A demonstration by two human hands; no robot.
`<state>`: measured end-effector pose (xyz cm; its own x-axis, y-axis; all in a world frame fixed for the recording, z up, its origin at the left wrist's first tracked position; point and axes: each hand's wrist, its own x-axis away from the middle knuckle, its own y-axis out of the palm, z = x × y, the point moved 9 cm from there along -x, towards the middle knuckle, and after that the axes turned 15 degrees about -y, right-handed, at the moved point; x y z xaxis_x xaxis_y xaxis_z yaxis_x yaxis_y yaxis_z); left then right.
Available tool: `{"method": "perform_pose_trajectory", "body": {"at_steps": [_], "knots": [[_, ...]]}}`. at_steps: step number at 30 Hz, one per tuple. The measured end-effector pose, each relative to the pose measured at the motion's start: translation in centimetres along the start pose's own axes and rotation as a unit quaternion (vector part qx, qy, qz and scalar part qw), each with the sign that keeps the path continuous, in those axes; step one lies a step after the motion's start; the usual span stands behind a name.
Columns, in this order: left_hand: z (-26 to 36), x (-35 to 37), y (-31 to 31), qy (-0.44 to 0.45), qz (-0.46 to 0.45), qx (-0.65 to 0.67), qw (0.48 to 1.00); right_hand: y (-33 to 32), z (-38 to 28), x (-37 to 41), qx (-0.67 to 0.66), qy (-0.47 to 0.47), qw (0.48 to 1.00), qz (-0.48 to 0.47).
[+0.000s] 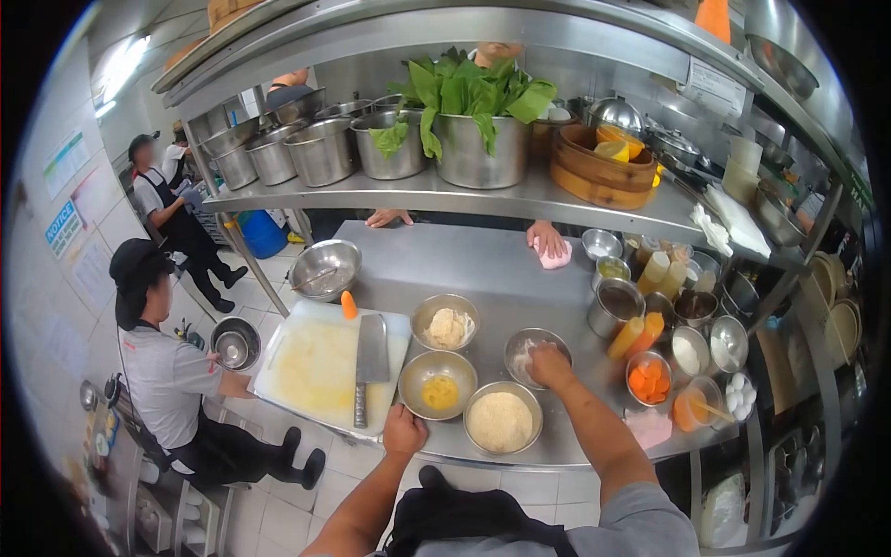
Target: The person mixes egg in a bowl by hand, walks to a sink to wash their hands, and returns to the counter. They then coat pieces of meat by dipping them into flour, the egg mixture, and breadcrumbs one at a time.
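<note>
My right hand (548, 364) reaches into a metal bowl (516, 340) holding some white powder; its fingertips are hidden, so what they hold cannot be made out. My left hand (406, 431) is closed at the counter's front edge, beside a bowl of yellow liquid (440, 392). Pale crumbs fill the bowl (500, 418) between my hands. Behind the yellow liquid is a bowl with a pale, coated lump (450, 328). A cleaver (372, 348) lies on the stained white cutting board (302, 371) at the left, near an orange carrot piece (349, 305).
Across the counter, another person's hand (551, 243) presses a pink cloth (554, 260). A co-worker (172, 357) stands left, holding metal bowls (234, 343). Sauce bottles (646, 331) and containers crowd the right. An overhead shelf (371, 193) carries pots and leafy greens (473, 93).
</note>
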<state>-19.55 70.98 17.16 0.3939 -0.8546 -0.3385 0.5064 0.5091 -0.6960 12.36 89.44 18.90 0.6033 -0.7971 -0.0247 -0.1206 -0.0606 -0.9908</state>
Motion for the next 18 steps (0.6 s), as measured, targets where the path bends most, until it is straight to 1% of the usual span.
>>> {"method": "perform_pose_trajectory", "body": {"at_steps": [2, 3, 5, 8, 9, 11, 12, 14, 15, 16, 17, 18], "knots": [[0.1, 0.0, 0.0, -0.003, -0.006, -0.007, 1.0, 1.5, 1.5, -0.7, -0.049, 0.001, 0.999, -0.006], [0.1, 0.0, 0.0, -0.005, -0.007, -0.013, 1.0, 1.0, 1.6, -0.6, -0.051, 0.005, 0.999, -0.009], [0.3, 0.0, 0.1, -0.003, -0.008, -0.011, 1.0, 0.6, 1.4, 0.3, -0.127, 0.058, 0.987, -0.074], [0.3, 0.0, 0.0, 0.008, 0.001, -0.007, 1.0, 3.3, 3.4, -0.1, -0.132, 0.053, 0.987, -0.07], [0.4, 0.0, 0.0, 0.009, 0.011, -0.005, 1.0, 2.9, 3.4, 0.2, -0.132, 0.056, 0.987, -0.069], [0.5, 0.1, -0.1, 0.004, 0.004, -0.006, 1.0, 0.2, 2.9, 0.3, -0.175, 0.041, 0.984, 0.008], [0.5, 0.0, 0.0, -0.002, -0.002, -0.008, 1.0, 0.5, 3.3, 0.2, -0.176, 0.041, 0.984, 0.007], [0.3, 0.1, 0.0, -0.006, -0.007, -0.011, 1.0, 0.2, 4.7, -0.1, -0.186, 0.025, 0.976, 0.106], [0.3, 0.1, 0.2, -0.009, -0.009, -0.012, 1.0, -0.5, 4.5, 0.2, -0.187, 0.026, 0.976, 0.107], [0.3, 0.1, 0.2, -0.008, -0.009, -0.014, 1.0, -0.2, 4.8, 1.2, -0.419, 0.116, 0.891, 0.133], [0.2, 0.4, 0.1, -0.001, -0.006, -0.018, 1.0, 0.7, 4.1, 2.1, -0.623, 0.196, 0.742, 0.149], [0.4, 0.2, 0.2, 0.007, 0.002, -0.019, 1.0, 0.4, 4.1, 2.0, -0.624, 0.19, 0.743, 0.152]]}}
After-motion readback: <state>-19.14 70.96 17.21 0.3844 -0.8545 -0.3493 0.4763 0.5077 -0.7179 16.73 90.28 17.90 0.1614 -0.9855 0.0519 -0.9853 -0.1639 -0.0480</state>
